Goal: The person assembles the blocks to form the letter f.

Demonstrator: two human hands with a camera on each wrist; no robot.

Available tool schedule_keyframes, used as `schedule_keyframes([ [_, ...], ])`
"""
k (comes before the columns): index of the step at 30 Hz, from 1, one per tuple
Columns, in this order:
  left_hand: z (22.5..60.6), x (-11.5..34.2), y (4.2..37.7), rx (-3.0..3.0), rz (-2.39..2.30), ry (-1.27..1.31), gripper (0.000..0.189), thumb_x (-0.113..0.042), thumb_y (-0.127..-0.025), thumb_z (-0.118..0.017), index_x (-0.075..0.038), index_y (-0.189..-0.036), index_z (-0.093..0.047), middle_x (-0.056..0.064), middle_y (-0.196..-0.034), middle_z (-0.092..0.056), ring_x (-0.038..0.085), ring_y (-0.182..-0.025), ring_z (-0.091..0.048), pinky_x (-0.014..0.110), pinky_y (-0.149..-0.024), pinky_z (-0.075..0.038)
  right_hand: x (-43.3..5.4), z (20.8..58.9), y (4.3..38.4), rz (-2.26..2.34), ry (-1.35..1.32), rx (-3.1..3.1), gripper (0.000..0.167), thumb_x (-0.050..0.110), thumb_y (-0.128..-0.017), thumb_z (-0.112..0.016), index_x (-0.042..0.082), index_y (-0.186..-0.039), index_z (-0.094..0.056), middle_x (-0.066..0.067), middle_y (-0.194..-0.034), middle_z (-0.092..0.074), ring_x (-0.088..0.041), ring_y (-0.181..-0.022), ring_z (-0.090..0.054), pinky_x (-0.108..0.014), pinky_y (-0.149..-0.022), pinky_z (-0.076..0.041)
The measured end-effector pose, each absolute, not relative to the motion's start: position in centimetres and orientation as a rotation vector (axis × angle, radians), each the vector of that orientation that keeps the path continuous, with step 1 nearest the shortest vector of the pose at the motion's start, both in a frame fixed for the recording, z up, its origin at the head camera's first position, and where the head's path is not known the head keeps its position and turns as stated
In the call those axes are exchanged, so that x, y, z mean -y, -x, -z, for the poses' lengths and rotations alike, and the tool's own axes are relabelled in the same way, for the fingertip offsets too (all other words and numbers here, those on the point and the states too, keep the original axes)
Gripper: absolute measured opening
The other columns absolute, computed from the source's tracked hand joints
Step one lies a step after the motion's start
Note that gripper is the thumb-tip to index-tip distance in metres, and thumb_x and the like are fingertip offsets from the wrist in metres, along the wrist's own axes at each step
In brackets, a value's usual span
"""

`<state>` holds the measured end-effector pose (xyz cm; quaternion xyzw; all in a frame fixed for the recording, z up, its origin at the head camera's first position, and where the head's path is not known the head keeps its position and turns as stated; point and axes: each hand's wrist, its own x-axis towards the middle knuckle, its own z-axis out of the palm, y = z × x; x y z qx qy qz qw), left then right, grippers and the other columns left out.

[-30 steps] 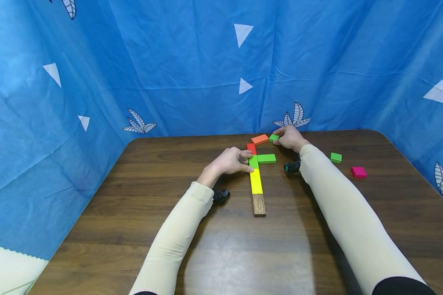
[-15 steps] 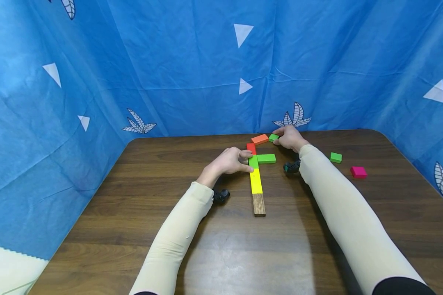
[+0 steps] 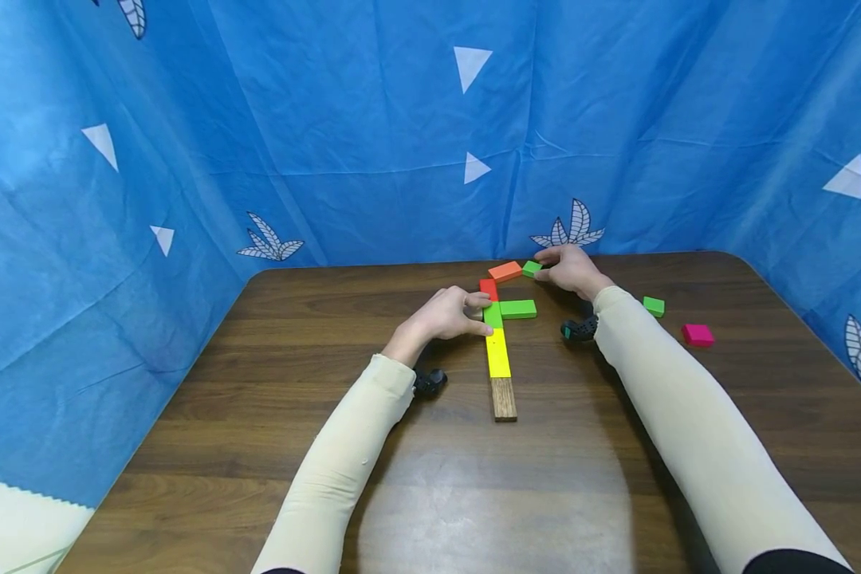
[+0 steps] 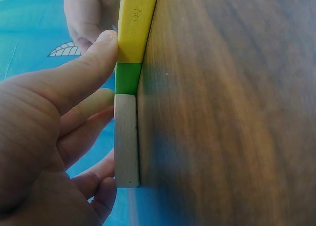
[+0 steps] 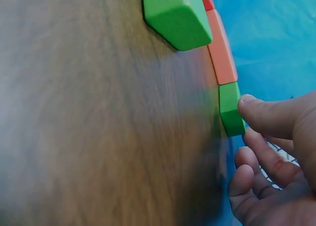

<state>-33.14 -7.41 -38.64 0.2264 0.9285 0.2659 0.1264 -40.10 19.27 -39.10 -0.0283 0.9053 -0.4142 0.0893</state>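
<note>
Coloured blocks form a joined figure on the table. In the head view, a wooden block point(image 3: 504, 399), a yellow block point(image 3: 497, 354), a green block point(image 3: 494, 319) and a red block point(image 3: 488, 288) make the stem. My left hand point(image 3: 445, 314) rests over the stem, its thumb at the yellow-green seam. In the left wrist view, its fingers touch a pale block point(image 4: 126, 140). A green bar point(image 3: 519, 308) juts right. An orange block point(image 3: 505, 272) meets a small green block point(image 3: 532, 269) at the far end. My right hand point(image 3: 572, 270) is beside that block, thumb and fingertips spread at it.
On the right lie a loose small green block point(image 3: 654, 307) and a magenta block point(image 3: 698, 335). A patterned blue cloth point(image 3: 373, 143) hangs behind the wooden table point(image 3: 294, 383). Dark wrist-worn cameras hang below both wrists.
My right hand has shifted slightly right, away from the small green block, which stays against the orange block. My left hand has not visibly moved.
</note>
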Motion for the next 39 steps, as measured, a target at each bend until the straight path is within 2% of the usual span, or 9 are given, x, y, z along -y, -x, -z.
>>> schedule_keyframes([
  [4, 38.6, 7.4, 33.1, -2.708, -0.771, -0.668, 0.063, -0.037, -0.086, -0.085, -0.022, -0.143, -0.063, -0.001, -0.155, -0.054, 0.02, -0.133, -0.062, 0.035, -0.114, -0.045, -19.7, 38.9, 39.5, 1.278, 0.107, -2.703, 0.052, 0.011, -0.103, -0.063, 0.002, -0.152, -0.049, -0.022, -0.151, -0.05, -0.038, -0.135, -0.048, -0.054, -0.115, -0.043],
  [11, 38.7, 7.3, 33.0, -2.701, -0.785, -0.656, 0.062, -0.037, -0.086, -0.085, -0.023, -0.143, -0.064, -0.002, -0.155, -0.054, 0.021, -0.133, -0.061, 0.036, -0.114, -0.045, -20.5, 38.6, 38.1, 1.288, 0.158, -2.757, 0.05, 0.013, -0.102, -0.064, 0.003, -0.15, -0.052, -0.022, -0.146, -0.052, -0.038, -0.127, -0.049, -0.055, -0.111, -0.046],
  [22, 38.7, 7.3, 33.0, -2.7, -0.808, -0.636, 0.062, -0.036, -0.086, -0.085, -0.023, -0.143, -0.064, -0.003, -0.155, -0.054, 0.021, -0.132, -0.062, 0.037, -0.114, -0.046, -22.0, 37.9, 34.5, 1.324, 0.125, -2.83, 0.053, 0.021, -0.101, -0.067, 0.004, -0.15, -0.052, -0.022, -0.146, -0.055, -0.039, -0.129, -0.052, -0.055, -0.103, -0.05],
  [32, 38.8, 7.4, 33.0, -2.703, -0.812, -0.63, 0.062, -0.036, -0.086, -0.085, -0.024, -0.143, -0.064, -0.002, -0.156, -0.053, 0.021, -0.133, -0.061, 0.038, -0.115, -0.045, -24.3, 37.6, 32.0, 1.283, 0.068, -2.96, 0.054, 0.026, -0.1, -0.068, 0.005, -0.148, -0.054, -0.024, -0.147, -0.054, -0.043, -0.134, -0.048, -0.06, -0.108, -0.045],
  [39, 38.9, 7.4, 32.9, -2.706, -0.806, -0.645, 0.063, -0.037, -0.086, -0.085, -0.024, -0.143, -0.064, -0.002, -0.156, -0.053, 0.021, -0.134, -0.061, 0.037, -0.114, -0.046, -26.0, 38.3, 30.4, 1.246, -0.045, -3.022, 0.057, 0.029, -0.1, -0.069, 0.004, -0.148, -0.053, -0.029, -0.151, -0.048, -0.047, -0.131, -0.046, -0.064, -0.104, -0.044],
])
